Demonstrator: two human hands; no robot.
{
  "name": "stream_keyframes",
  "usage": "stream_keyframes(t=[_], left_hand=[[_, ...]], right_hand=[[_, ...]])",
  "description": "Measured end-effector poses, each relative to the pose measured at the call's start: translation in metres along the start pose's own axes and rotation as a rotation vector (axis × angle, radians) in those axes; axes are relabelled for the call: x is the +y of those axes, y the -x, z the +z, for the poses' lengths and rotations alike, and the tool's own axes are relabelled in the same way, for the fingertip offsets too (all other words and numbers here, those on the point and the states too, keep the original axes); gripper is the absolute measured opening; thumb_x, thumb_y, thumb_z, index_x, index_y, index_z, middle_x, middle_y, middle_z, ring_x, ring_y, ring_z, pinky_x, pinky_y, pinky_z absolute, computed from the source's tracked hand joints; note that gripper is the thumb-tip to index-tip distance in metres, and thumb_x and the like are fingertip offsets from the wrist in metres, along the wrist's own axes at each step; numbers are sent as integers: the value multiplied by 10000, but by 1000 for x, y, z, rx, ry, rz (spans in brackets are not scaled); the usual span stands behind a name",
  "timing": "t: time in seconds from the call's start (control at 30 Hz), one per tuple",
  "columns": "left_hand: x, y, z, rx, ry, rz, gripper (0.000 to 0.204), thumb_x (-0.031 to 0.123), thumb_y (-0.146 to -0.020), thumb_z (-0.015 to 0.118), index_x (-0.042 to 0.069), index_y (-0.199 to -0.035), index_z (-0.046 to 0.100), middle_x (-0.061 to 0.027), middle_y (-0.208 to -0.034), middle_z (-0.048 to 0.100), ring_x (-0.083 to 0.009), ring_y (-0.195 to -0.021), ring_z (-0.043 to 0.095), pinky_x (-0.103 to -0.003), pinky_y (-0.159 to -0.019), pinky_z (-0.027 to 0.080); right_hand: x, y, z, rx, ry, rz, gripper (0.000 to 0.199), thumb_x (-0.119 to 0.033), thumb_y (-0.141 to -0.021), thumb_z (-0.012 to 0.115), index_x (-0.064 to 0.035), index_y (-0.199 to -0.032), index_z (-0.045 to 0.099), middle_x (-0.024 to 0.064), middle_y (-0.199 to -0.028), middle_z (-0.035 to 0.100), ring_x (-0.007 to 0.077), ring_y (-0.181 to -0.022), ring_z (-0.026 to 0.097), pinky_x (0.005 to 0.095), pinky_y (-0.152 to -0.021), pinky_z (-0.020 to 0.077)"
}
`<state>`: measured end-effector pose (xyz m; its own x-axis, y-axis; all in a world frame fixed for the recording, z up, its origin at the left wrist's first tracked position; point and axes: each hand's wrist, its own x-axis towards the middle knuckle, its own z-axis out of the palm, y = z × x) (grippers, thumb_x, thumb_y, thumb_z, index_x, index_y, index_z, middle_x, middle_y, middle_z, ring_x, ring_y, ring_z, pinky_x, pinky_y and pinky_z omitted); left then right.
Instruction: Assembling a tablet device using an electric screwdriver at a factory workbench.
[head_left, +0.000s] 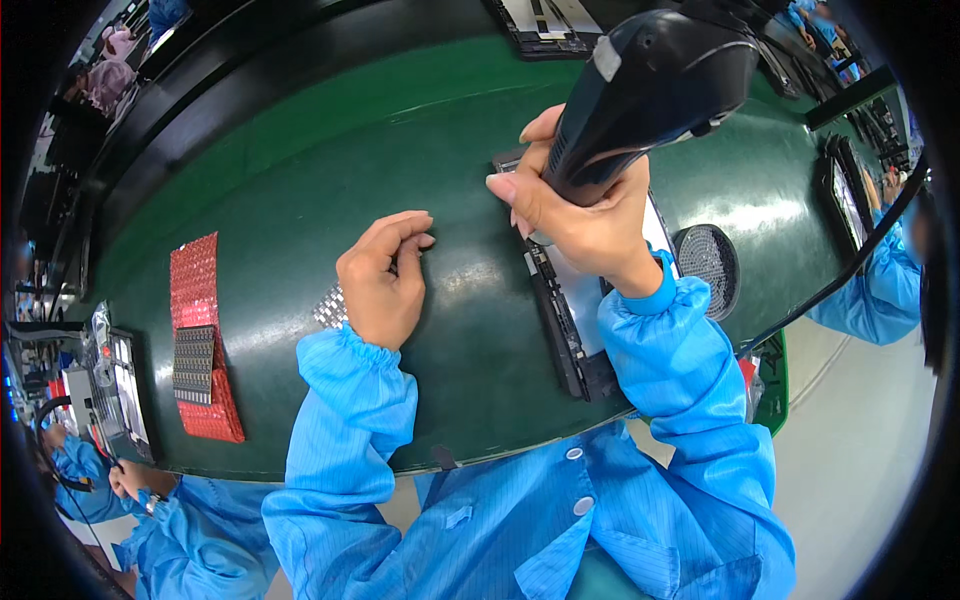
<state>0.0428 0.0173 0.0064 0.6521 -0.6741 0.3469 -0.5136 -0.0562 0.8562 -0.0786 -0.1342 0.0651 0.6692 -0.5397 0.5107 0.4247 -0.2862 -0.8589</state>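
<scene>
My right hand is wrapped round the narrow end of a black handheld device with a bulky head. It is raised above a flat open electronic unit with a dark frame and pale panel, which my hand and sleeve partly cover. My left hand hovers over or rests on the green table, fingers curled and tips pressed together; whatever they pinch is too small to name. Partly under the left wrist lies a small sheet with black and silver squares.
Red bubble wrap lies at the left with a dark gridded sheet on it. Right of the unit sits a round black dish. A black cable crosses the right edge. Other people in blue sleeves work on both sides.
</scene>
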Motion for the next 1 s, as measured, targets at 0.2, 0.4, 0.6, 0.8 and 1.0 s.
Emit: stream_keyframes(t=[0.2,0.4,0.6,0.8,1.0], left_hand=[[17,12,12,-110,-78,154,215,-91,-752,557,-18,-930,653,-159,-952,658,-285,-813,665,-327,-718,541],[41,37,25,-257,-79,339,273,-63,-685,610,-20,-953,637,-154,-999,633,-307,-852,633,-354,-741,528],[61,64,49,-471,21,753,257,74,-711,633,-49,-936,616,-150,-989,618,-303,-920,604,-394,-825,495],[68,87,83,-550,28,846,361,139,-678,682,-67,-969,625,-166,-1039,624,-302,-1032,587,-429,-918,466],[68,84,76,-493,-277,916,373,146,-699,661,-76,-996,625,-187,-1082,618,-305,-1079,576,-425,-943,457]], right_hand=[[3,1,-1,-33,51,-57,329,84,-767,680,39,-1032,491,56,-618,587,92,-504,551,224,-458,439],[-1,1,-3,-33,39,-24,346,80,-759,688,45,-1045,497,53,-633,588,86,-517,554,219,-459,437],[2,1,-5,-91,84,-16,322,78,-757,693,47,-1021,511,52,-639,589,80,-516,550,214,-459,433],[3,-1,-2,-59,31,-31,321,88,-756,684,53,-1026,515,53,-640,587,80,-513,548,218,-458,434],[-25,-10,-28,51,-249,-72,419,-175,-842,670,53,-1157,513,68,-701,600,121,-584,593,242,-515,468]])
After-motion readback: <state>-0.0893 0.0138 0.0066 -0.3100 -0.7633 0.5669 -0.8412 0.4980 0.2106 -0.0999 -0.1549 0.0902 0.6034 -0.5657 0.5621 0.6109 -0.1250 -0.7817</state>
